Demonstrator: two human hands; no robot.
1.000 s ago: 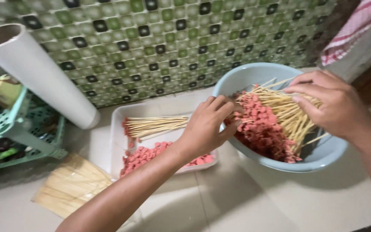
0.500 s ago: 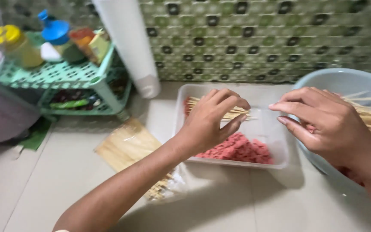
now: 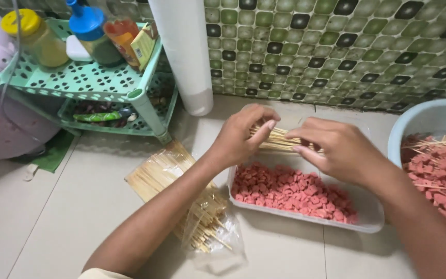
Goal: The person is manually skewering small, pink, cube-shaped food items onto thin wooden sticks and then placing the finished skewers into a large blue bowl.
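the bundle of thin wooden sticks lies across the far end of the white tray, and both hands are on it. the left hand has its fingers curled around the left end of the sticks in a closed grip. the right hand pinches the sticks a little more to the right, with fingers closed on them too.

in the near part of the tray sits a heap of small pink meat bits (none of them on a stick that i can see). on the right, the pale blue bowl already holds pink bits with sticks poking out of them, so some look done and the tray heap looks left to do.

on the tabletop, left of the tray, lies a clear bag of more sticks. far left stands a green rack with bottles, and a white roll stands against the tiled wall.
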